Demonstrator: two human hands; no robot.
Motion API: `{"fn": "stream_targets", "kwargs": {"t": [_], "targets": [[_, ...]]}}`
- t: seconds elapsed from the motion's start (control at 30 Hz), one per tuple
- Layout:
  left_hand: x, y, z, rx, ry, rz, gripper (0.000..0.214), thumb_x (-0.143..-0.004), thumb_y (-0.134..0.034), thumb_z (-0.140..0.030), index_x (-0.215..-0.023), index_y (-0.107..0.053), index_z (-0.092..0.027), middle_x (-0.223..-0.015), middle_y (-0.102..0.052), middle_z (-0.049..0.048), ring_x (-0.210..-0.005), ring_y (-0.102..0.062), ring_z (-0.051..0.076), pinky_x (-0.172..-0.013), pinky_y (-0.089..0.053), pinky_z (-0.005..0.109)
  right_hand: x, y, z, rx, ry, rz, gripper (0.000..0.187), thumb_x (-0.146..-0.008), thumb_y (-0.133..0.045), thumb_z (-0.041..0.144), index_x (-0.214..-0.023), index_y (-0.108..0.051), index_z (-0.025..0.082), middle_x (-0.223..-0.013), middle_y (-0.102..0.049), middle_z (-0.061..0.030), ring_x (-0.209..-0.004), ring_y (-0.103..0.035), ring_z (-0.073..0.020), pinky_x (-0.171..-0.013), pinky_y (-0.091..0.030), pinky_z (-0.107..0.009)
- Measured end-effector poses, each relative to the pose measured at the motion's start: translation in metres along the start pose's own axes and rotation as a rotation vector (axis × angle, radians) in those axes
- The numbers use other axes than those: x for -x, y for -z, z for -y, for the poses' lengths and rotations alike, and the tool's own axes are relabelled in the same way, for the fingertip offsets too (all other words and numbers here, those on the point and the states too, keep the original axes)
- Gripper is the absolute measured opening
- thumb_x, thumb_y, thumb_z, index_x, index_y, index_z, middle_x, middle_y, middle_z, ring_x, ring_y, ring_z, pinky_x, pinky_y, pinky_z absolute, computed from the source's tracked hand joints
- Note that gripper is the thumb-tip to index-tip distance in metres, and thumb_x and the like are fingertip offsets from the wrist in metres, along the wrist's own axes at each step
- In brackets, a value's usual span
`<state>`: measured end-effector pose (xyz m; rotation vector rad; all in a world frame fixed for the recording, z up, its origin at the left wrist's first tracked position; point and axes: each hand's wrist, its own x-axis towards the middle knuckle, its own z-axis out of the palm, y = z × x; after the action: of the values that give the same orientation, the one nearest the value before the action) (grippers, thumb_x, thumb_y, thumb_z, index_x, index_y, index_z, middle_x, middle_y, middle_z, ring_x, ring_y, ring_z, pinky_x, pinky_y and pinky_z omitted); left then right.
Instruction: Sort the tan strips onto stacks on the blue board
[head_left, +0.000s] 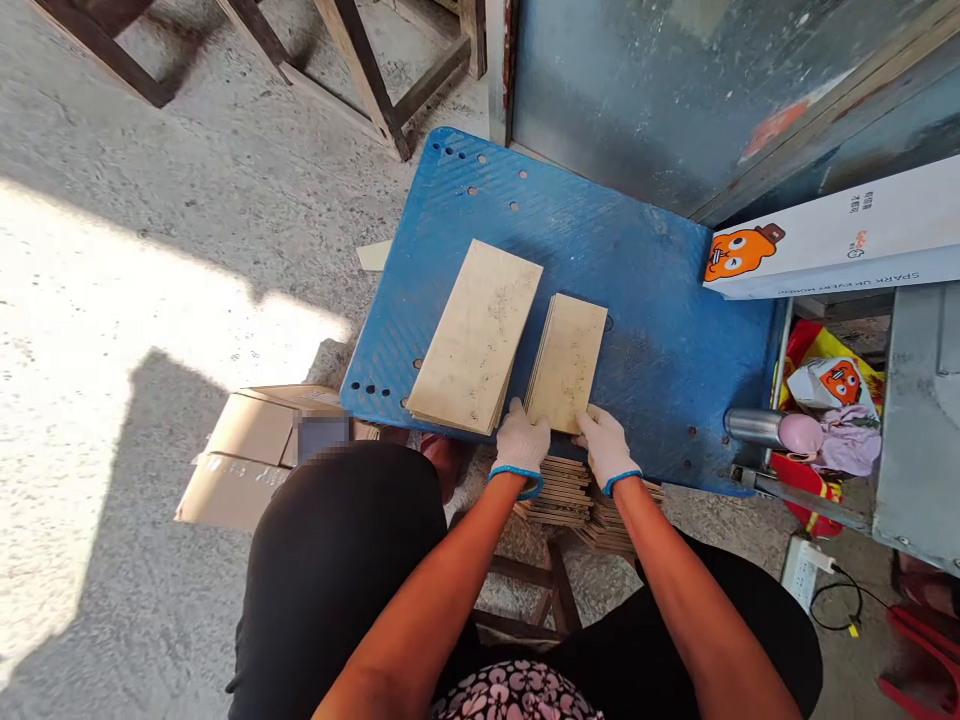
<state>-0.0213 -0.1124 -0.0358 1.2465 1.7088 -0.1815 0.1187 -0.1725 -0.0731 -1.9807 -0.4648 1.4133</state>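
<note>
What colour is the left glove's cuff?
The cuff is blue, best seen in the head view.

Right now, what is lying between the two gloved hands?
The smaller board stack, its near end between left hand and right hand, in the head view.

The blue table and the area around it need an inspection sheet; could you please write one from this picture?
Surface: blue table, scuffed, with small holes.
Job's things: larger board stack beside a smaller board stack, dark specks on both; more boards below the table's near edge.
Clutter: white box and bottle towards the right; carton on the floor, left.
Hands: both gloved; left hand and right hand at the smaller stack's near corners.
Cables: black cable by a white power strip, right.
Surroundings: concrete floor, wooden frames.
</note>
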Motion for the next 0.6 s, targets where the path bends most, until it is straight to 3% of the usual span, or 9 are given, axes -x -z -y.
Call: {"fn": "stream_targets", "kwargs": {"t": [0.23,0.43,0.6], "targets": [[-0.003,0.000,0.002,0.065,0.013,-0.020,0.037,-0.086,-0.051,-0.031,-0.118,-0.056,-0.014,-0.113,-0.070,0.0156,-0.106,-0.067,0.028,-0.088,-0.049,0.034,-0.003,0.000,0.000,-0.140,-0.078,-0.063,0.047,-0.078,-0.069,0.045,-0.114,-0.068,0.016,-0.110,-0.073,-0.0101,-0.081,-0.070,-0.0177,-0.059,-0.057,-0.025],[-0.005,-0.001,0.001,0.084,0.030,0.000,0.044,-0.086,-0.056,-0.047,-0.113,-0.064,-0.014,-0.116,-0.069,0.0177,-0.116,-0.061,0.032,-0.094,-0.046,0.036,-0.007,0.008,0.005,-0.183,-0.088,-0.127,0.048,-0.074,-0.074,0.049,-0.106,-0.069,0.014,-0.095,-0.075,-0.0086,-0.075,-0.070,-0.0194,-0.058,-0.059,-0.028],[-0.012,-0.011,0.004,0.380,0.025,0.060,0.041,-0.084,-0.062,-0.050,-0.105,-0.072,-0.016,-0.104,-0.075,0.0124,-0.103,-0.067,0.026,-0.084,-0.050,0.032,-0.013,0.016,0.017,-0.258,-0.041,-0.084,0.052,-0.074,-0.075,0.054,-0.106,-0.068,0.013,-0.090,-0.076,-0.0086,-0.084,-0.071,-0.0226,-0.070,-0.060,-0.032]]}}
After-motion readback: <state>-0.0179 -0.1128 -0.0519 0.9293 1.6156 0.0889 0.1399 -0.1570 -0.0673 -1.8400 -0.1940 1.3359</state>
